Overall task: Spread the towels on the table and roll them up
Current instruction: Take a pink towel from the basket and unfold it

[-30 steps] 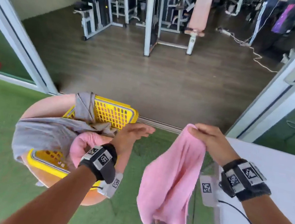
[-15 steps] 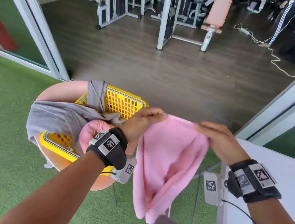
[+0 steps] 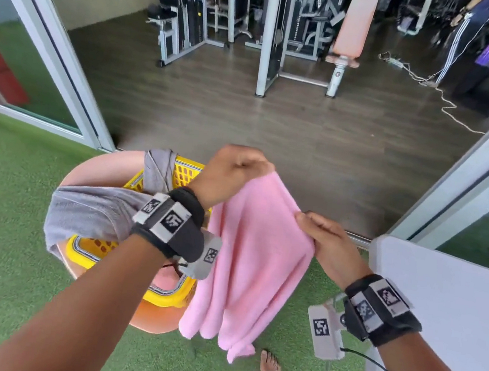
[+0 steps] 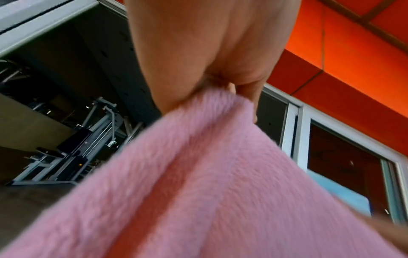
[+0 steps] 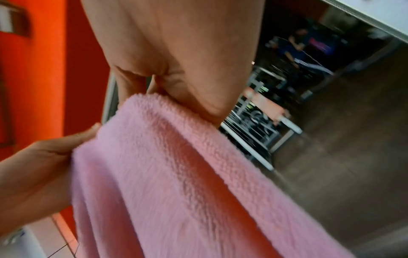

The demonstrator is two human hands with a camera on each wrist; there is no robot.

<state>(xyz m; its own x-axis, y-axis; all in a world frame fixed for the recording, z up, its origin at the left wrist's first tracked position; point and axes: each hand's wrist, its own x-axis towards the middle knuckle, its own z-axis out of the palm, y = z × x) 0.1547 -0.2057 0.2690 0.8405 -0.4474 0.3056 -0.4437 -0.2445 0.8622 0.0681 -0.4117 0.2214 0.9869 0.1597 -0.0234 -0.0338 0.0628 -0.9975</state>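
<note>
Pinching pink towel top edge: left hand, right hand; towel hangs lengthwise; counter at right, nearer right hand.

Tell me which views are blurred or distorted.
Head view: sharp, wide-angle bending of the door frames. Left wrist view: pink towel smeared, soft near the left hand. Right wrist view: towel pile crisper, gym background streaked behind the right hand.

Both forearms reaching forward, left hand raised higher, fingers curled in a pinch, right hand lower, likewise pinching, bare foot below
</note>
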